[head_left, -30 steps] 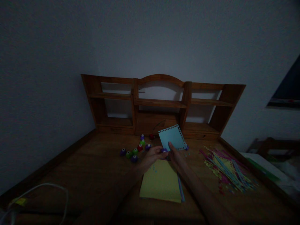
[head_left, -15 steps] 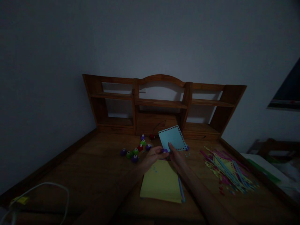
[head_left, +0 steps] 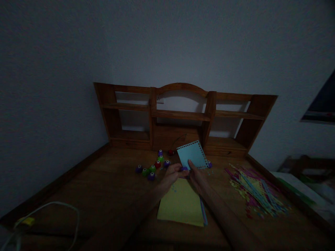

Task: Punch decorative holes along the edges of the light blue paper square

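My left hand point(head_left: 172, 173) is closed around a small purple craft punch point(head_left: 184, 168). My right hand point(head_left: 195, 173) pinches a light blue sheet of paper point(head_left: 192, 153), its thumb lying on the sheet. Small punched holes run along the sheet's top and right edges. The sheet's lower edge is at the punch, but my fingers hide whether it sits in the slot. Below my hands lies a stack of paper with a yellow sheet point(head_left: 180, 205) on top, a few tiny blue bits on it.
Several purple, green and red punches point(head_left: 152, 169) stand at the left; another purple punch point(head_left: 209, 164) is beside the blue sheet. Colourful paper strips point(head_left: 255, 188) are heaped at the right. A wooden shelf unit point(head_left: 180, 114) stands at the back, and a white cable point(head_left: 59, 203) lies front left.
The view has shifted very slightly. Both hands keep their hold, and the purple punch has turned a little in my left fingers.
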A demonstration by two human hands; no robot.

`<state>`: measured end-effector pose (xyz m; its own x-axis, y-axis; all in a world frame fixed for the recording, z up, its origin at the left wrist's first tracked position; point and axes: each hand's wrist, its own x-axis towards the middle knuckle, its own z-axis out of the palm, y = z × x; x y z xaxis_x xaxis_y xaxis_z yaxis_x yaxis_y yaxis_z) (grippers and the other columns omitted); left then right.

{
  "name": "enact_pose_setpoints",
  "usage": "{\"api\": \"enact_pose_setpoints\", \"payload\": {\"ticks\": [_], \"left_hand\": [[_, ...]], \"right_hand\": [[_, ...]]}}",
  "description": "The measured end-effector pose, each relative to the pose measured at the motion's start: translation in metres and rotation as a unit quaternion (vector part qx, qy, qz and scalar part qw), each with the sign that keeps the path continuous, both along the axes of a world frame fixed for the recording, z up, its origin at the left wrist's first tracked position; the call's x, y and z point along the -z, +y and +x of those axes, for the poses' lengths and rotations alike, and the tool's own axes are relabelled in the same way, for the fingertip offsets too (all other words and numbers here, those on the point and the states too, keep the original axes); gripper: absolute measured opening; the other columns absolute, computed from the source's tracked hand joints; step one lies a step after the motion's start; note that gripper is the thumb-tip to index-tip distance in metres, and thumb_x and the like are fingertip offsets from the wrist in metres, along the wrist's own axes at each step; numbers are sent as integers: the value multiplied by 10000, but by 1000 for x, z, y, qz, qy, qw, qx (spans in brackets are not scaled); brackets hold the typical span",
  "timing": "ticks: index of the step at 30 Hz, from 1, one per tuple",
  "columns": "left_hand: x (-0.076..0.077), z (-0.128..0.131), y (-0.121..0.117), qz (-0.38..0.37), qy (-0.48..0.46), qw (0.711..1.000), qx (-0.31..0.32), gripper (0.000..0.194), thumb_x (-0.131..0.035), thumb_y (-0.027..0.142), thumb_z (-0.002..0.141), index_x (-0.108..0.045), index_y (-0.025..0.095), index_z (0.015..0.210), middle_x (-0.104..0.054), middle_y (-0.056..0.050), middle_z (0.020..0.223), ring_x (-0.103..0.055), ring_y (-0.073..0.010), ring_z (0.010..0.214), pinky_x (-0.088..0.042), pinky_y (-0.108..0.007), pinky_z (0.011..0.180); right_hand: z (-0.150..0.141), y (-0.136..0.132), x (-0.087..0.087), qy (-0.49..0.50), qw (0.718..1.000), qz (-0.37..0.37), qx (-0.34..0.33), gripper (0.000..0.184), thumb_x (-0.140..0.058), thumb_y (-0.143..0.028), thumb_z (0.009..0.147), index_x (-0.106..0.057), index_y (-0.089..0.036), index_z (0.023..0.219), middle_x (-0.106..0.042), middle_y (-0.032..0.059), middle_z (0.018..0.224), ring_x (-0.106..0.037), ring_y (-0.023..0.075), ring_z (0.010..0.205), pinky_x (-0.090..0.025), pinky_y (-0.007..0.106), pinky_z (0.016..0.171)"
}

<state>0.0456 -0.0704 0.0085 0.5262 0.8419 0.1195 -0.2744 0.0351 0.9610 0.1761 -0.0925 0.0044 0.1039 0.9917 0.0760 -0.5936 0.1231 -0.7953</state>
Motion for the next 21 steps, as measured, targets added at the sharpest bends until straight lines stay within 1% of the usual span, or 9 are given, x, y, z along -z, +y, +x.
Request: {"api": "enact_pose_setpoints", "payload": {"ticks": [2, 4, 7, 11, 13, 16, 19, 21], "left_hand": [[0, 1, -1, -5, -2, 1000, -5, 369, -821, 377, 604, -644, 134, 819, -678, -55, 835, -627, -194, 766, -468, -316, 772], [1, 1, -1, -11, -5, 1000, 3, 378, -822, 380, 605, -645, 135, 831, -682, -59, 843, -629, -194, 766, -469, -322, 783], [3, 0, 2, -6, -3, 1000, 23, 394, -802, 391, 641, -652, 130, 894, -688, -77, 892, -638, -208, 825, -467, -325, 808], [4, 0, 6, 5, 5, 999, 46, 424, -799, 368, 660, -650, 137, 983, -683, -96, 976, -645, -212, 876, -474, -325, 823], [6, 0, 7, 3, 8, 999, 41, 429, -801, 368, 659, -646, 149, 993, -680, -99, 995, -651, -205, 865, -480, -326, 816], [8, -1, 7, 0, 21, 999, 29, 436, -814, 376, 636, -646, 152, 969, -686, -97, 976, -659, -204, 830, -487, -321, 775], [8, -4, 5, 1, 40, 999, 26, 444, -809, 385, 637, -649, 161, 985, -693, -85, 946, -661, -202, 802, -481, -303, 717], [6, -6, 3, -4, 48, 998, 35, 428, -799, 384, 651, -650, 169, 989, -695, -77, 938, -660, -195, 778, -475, -292, 686]], "right_hand": [[0, 0, 0, 14, 1000, -14, -5, 420, -747, -410, 741, -649, -214, 1099, -718, 49, 1066, -690, 223, 870, -568, 366, 777], [0, 0, -1, 20, 1000, -11, 12, 423, -759, -383, 733, -646, -217, 1105, -714, 45, 1083, -682, 216, 918, -562, 348, 804], [1, -1, -5, 27, 999, 0, 38, 424, -763, -356, 734, -637, -228, 1119, -716, 37, 1082, -670, 209, 977, -550, 327, 836], [3, 1, -7, 43, 997, -5, 61, 391, -775, -341, 719, -651, -235, 1074, -719, 25, 1071, -667, 198, 979, -545, 310, 841], [6, 4, -7, 47, 996, -10, 76, 376, -792, -325, 695, -663, -235, 1036, -726, 19, 1045, -673, 194, 942, -551, 298, 813], [11, 9, -5, 51, 992, -32, 107, 351, -816, -308, 658, -674, -236, 971, -733, 9, 998, -680, 186, 860, -562, 272, 729], [17, 11, -4, 33, 991, -34, 128, 314, -812, -335, 659, -672, -238, 922, -730, 11, 995, -678, 188, 863, -566, 259, 692], [22, 12, -3, 12, 990, -29, 140, 306, -804, -361, 665, -667, -238, 910, -729, 15, 994, -677, 196, 880, -569, 263, 681]]}}
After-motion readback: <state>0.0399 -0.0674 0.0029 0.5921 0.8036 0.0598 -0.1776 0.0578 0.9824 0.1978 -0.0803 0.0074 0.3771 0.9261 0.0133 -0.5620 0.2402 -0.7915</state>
